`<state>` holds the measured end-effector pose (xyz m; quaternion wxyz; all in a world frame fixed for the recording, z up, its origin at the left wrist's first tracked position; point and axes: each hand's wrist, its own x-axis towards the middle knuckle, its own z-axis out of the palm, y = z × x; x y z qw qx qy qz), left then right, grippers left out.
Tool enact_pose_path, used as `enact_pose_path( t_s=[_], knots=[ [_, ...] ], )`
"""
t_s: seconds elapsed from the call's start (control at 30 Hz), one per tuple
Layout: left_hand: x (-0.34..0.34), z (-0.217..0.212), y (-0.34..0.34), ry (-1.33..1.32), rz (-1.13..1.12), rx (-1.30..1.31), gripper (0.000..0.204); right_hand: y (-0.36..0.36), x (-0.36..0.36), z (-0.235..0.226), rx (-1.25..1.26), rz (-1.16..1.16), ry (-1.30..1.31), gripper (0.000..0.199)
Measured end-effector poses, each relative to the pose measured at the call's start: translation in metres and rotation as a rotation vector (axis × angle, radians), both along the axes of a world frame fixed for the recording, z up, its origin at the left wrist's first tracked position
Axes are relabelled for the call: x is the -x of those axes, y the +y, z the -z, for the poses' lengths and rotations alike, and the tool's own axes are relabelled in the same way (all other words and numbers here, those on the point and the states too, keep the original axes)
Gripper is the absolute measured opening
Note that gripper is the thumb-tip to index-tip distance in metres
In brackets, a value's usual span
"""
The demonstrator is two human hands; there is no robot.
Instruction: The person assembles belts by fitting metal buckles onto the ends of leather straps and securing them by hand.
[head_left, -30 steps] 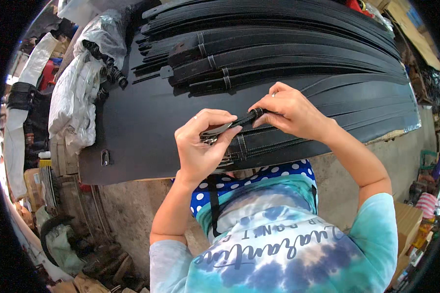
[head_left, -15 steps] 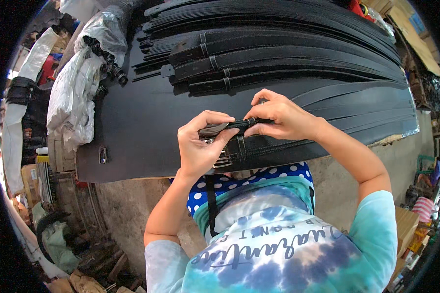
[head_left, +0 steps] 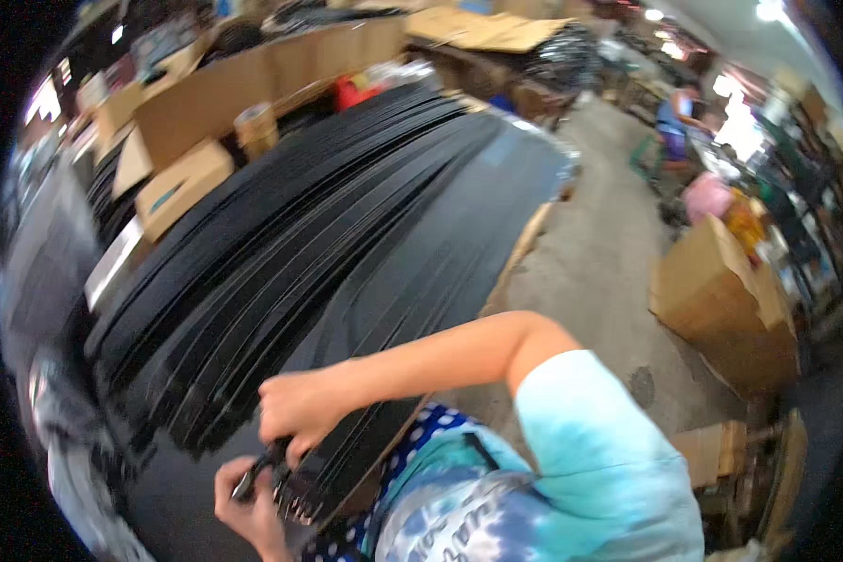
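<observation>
A black belt (head_left: pixel 274 456) is held between my two hands near its buckle end, low at the left of the view. My left hand (head_left: pixel 248 501) closes round the end, where a bit of shiny metal shows. Just above it, my right hand (head_left: pixel 304 410) pinches the strap with fingers curled. Blur and fingers hide the details of the grip. Beside my hands, near the table edge, lie metal belt buckles (head_left: pixel 298 509) on further straps. Many black belts (head_left: pixel 253 290) lie side by side along the black-topped table (head_left: pixel 510 178).
Cardboard boxes (head_left: pixel 185 187) stand along the table's far left side, with a roll of tape (head_left: pixel 255 129) near them. On the right, beyond a concrete floor (head_left: pixel 585 253), stands a large carton (head_left: pixel 726 295). Another person (head_left: pixel 676 117) is farther back.
The view has swung to the right, bringing the aisle, cartons and another person into sight. My hands appear lower left, still together on the belt.
</observation>
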<state>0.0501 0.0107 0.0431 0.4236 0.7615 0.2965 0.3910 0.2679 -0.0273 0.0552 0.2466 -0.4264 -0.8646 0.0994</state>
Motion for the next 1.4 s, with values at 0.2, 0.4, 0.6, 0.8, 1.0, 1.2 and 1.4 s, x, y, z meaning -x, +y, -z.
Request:
enact_pose_path(
  t_s=[0.2, 0.4, 0.6, 0.8, 1.0, 1.2, 1.4],
  knots=[
    [-0.024, -0.019, -0.006, -0.166, 0.161, -0.016, 0.018, -0.014, -0.014, -0.001, 0.035, 0.055, 0.044, 0.040],
    [-0.021, -0.002, -0.011, -0.182, 0.111, 0.114, 0.019, -0.008, -0.016, 0.011, 0.099, -0.031, 0.144, 0.049],
    [-0.023, -0.005, -0.017, -0.159, 0.092, 0.104, 0.017, -0.009, -0.006, 0.005, 0.066, -0.063, 0.176, 0.046],
    [-0.005, -0.031, 0.028, -0.170, -0.083, 0.390, 0.017, -0.002, -0.067, -0.007, -0.125, 0.268, -0.219, 0.051],
    [0.097, -0.013, 0.107, -0.167, -0.100, 1.007, 0.026, -0.077, -0.194, 0.028, -0.176, 0.824, -0.682, 0.010],
    [0.104, -0.023, 0.107, 0.062, -0.077, 0.930, 0.017, -0.156, -0.245, 0.053, -0.108, 1.221, -0.857, 0.020],
    [0.115, -0.020, 0.107, 0.095, -0.103, 0.885, 0.022, -0.165, -0.211, 0.072, 0.134, 1.387, -0.912, 0.040]
  ],
)
